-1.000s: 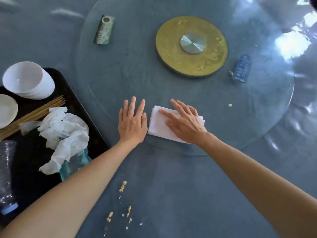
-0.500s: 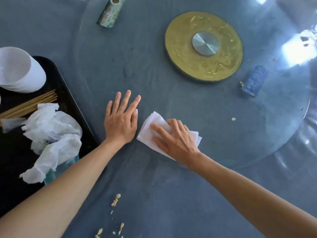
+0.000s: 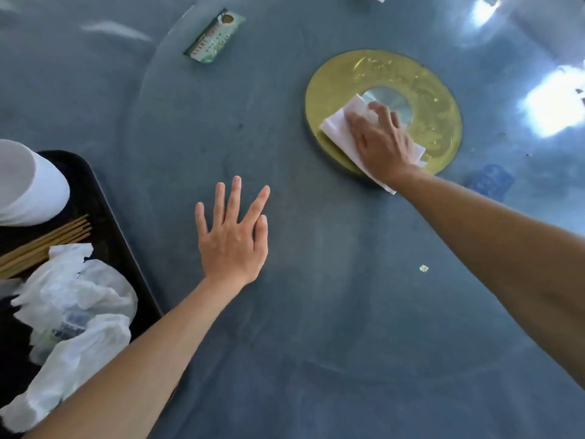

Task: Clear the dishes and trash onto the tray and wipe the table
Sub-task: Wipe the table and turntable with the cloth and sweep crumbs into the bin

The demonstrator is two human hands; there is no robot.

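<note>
The white napkin (image 3: 340,134) is under the right hand (image 3: 381,144). That hand presses down on it with bent fingers, and the soft, folded paper sticks out on both sides of the hand. The napkin is long and thin here. Its long side runs from up by the fingertips, near the shiny silver middle, down toward the wrist. It lies on the gold round disc (image 3: 437,122), which looks smooth and shiny with little bumpy patterns. The right hand is the one on the job, so it can just slide the napkin along the disc.

The left hand (image 3: 232,239) is well apart, off to the left and closer to the body. It is spread flat on the glass table top (image 3: 316,280), holding nothing.

Bits are left to clean. A small yellow crumb (image 3: 423,268) sits below the right arm. A blue packet (image 3: 490,182) lies just right of the right wrist. A green wrapper (image 3: 215,36) lies far up past the left hand.

Left of the left hand is the black tray (image 3: 104,210). It holds a white bowl (image 3: 28,185), wooden chopsticks (image 3: 47,242) and crumpled white paper (image 3: 76,305).
</note>
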